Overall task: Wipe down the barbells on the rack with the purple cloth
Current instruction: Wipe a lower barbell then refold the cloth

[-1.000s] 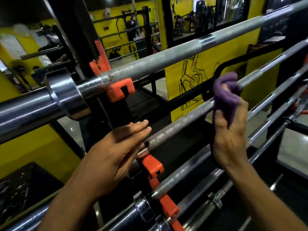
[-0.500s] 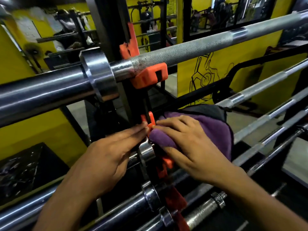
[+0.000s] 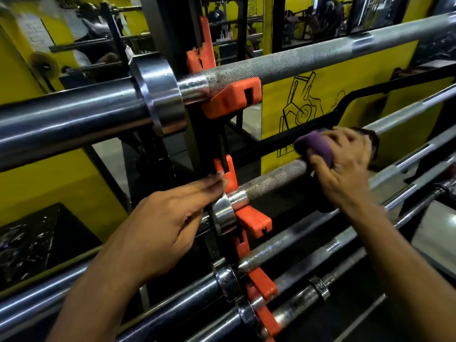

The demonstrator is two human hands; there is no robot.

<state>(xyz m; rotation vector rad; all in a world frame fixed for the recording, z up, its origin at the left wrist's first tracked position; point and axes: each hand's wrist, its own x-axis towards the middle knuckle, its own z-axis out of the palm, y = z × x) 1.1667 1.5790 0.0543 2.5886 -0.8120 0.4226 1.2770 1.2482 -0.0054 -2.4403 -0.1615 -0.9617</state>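
Several steel barbells lie across a rack with orange hooks (image 3: 230, 99). The top barbell (image 3: 283, 61) runs across the upper view. On the second barbell (image 3: 274, 177), my right hand (image 3: 343, 164) wraps the purple cloth (image 3: 314, 146) around the knurled shaft, right of the rack post. My left hand (image 3: 167, 223) rests flat, fingers together, with its fingertips against the collar (image 3: 223, 213) of that same barbell by an orange hook (image 3: 228, 172). It holds nothing. Lower barbells (image 3: 296, 245) slope away below.
The black rack upright (image 3: 172, 25) stands at centre. A yellow wall with a black drawing (image 3: 303, 102) lies behind the bars. Thick chrome sleeves (image 3: 69, 124) stick out to the left. Other gym racks show in the background.
My right hand slid the cloth rightward along the second barbell, away from the collar. One second ago it was further right still. My left hand stayed by the collar.
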